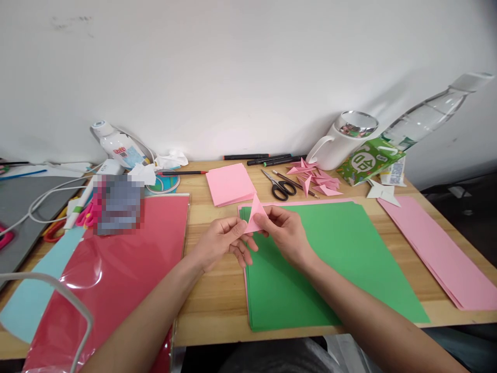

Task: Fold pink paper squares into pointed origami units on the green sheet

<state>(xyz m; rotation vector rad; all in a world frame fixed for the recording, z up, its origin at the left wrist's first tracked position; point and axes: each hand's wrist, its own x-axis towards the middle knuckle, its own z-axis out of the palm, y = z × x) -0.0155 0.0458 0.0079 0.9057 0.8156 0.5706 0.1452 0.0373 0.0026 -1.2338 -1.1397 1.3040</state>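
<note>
A small piece of pink paper (256,213), folded to a pointed triangle, is held up between both hands. My left hand (227,235) pinches its lower left corner between thumb and finger, the other fingers curling below. On its right side, the thumb of my right hand (285,228) presses against the paper, with the fingers behind it partly hidden. Below the hands lies a stack of green paper (341,264). Just behind them rests a stack of pink square sheets (231,184).
Black scissors (282,187), a pile of folded pink paper pieces (316,178), a white mug (339,142), a green carton (368,163) and a clear bottle (427,116) stand at back right. Pink strips (442,254) lie right. Red paper in plastic (140,269) covers the left, beside cables.
</note>
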